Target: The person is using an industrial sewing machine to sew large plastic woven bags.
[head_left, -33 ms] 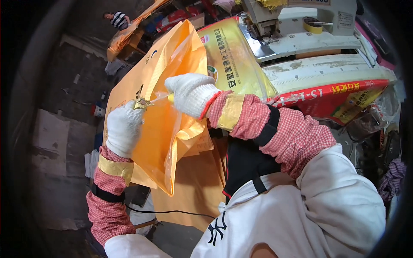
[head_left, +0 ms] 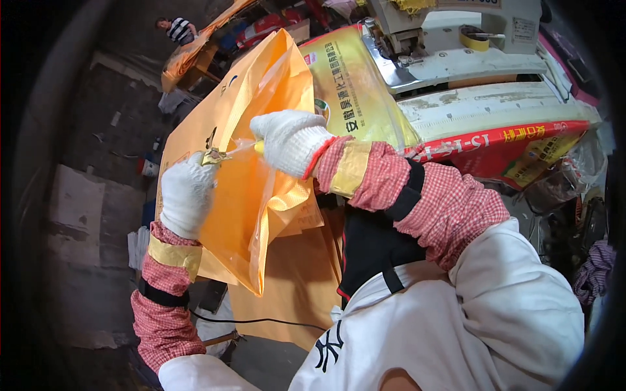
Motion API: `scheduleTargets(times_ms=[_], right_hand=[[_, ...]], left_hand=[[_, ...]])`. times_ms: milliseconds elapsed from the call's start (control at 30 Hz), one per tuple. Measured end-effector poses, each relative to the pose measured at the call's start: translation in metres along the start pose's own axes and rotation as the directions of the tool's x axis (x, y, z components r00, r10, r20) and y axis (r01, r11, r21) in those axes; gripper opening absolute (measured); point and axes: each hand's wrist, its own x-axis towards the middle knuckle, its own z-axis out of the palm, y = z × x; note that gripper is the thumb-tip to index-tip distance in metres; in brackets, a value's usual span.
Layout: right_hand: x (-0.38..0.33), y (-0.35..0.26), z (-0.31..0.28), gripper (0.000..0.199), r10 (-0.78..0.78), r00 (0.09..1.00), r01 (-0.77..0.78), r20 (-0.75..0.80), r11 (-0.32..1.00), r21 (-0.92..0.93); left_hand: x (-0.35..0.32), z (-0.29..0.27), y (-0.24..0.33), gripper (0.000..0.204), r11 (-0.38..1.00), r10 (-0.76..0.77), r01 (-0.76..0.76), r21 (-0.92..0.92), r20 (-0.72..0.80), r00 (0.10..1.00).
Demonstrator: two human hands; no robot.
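Observation:
A large orange woven bag (head_left: 228, 218) with a clear plastic liner (head_left: 266, 177) gapes open in front of me. My left hand (head_left: 188, 197), in a white knitted glove, is closed at the bag's left side. Worn, yellowish wrapping covers its fingertips. Across the opening, my right hand (head_left: 289, 138), also gloved in white, pinches a stretched piece of the liner. A small yellow bit shows at its fingers; whether it is finger wrapping or a separate thing is unclear. Red checked sleeve covers with tan tape and black bands wrap both forearms.
A white sewing machine (head_left: 456, 65) stands at the upper right, with a roll of yellow tape (head_left: 474, 39) on it. Printed yellow sacking (head_left: 355, 91) lies beside the bag. A black cord (head_left: 261, 320) runs below. Another person (head_left: 177, 30) is at the far upper left.

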Motion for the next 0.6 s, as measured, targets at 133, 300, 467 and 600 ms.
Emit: scheduleTargets(times_ms=[133, 300, 467, 600], right_hand=[[-0.001, 0.010, 0.000, 0.019, -0.069, 0.996, 0.068, -0.057, 0.997, -0.026], [-0.015, 0.022, -0.007, 0.022, 0.073, 0.997, -0.072, -0.034, 0.997, 0.029], [-0.017, 0.008, 0.000, 0.024, -0.082, 0.991, 0.107, -0.110, 0.964, 0.242], [-0.016, 0.000, 0.003, 0.023, -0.063, 0.995, 0.082, -0.077, 0.961, 0.264]], left_hand=[[-0.011, 0.007, -0.010, 0.016, 0.998, -0.029, 0.027, -0.052, -0.035, 0.999], [-0.025, 0.002, -0.036, 0.014, 0.992, -0.115, 0.108, -0.059, -0.142, 0.983], [-0.019, -0.004, -0.024, 0.016, 0.978, -0.193, 0.178, -0.110, -0.138, 0.971], [-0.002, -0.015, 0.000, 0.039, 0.956, -0.256, 0.232, -0.178, -0.129, 0.958]])
